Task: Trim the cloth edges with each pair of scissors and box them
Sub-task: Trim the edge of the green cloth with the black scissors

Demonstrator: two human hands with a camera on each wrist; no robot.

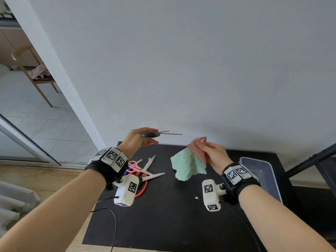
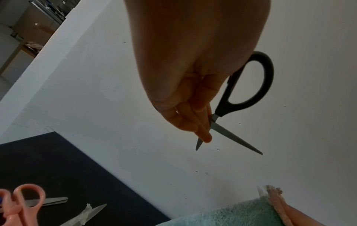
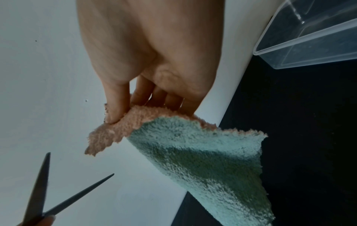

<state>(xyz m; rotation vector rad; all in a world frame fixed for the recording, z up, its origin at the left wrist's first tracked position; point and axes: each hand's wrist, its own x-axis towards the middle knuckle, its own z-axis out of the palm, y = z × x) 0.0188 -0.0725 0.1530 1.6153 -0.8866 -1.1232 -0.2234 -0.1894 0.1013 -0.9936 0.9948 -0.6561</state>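
My left hand point(image 1: 145, 138) holds black-handled scissors point(image 1: 156, 134) in the air above the table's far edge, blades parted and pointing right; the left wrist view shows one black loop point(image 2: 249, 82) and both blades point(image 2: 235, 137). To the right, my right hand point(image 1: 209, 151) pinches the pink upper edge of a green and pink cloth point(image 1: 189, 162), which hangs down to the black table point(image 1: 163, 215). Thumb and fingers point(image 3: 115, 110) clamp the pink edge of the cloth point(image 3: 203, 152) in the right wrist view, with the open blades point(image 3: 58, 191) at lower left, apart from the cloth.
Several other scissors lie in a pile at the table's left: pink ones point(image 1: 134, 165), taped silver ones point(image 1: 151, 169), red-handled ones point(image 1: 141, 190). A clear plastic box point(image 1: 261, 171) stands at the right edge. A white scrap point(image 1: 196, 198) lies mid-table. A white wall rises behind.
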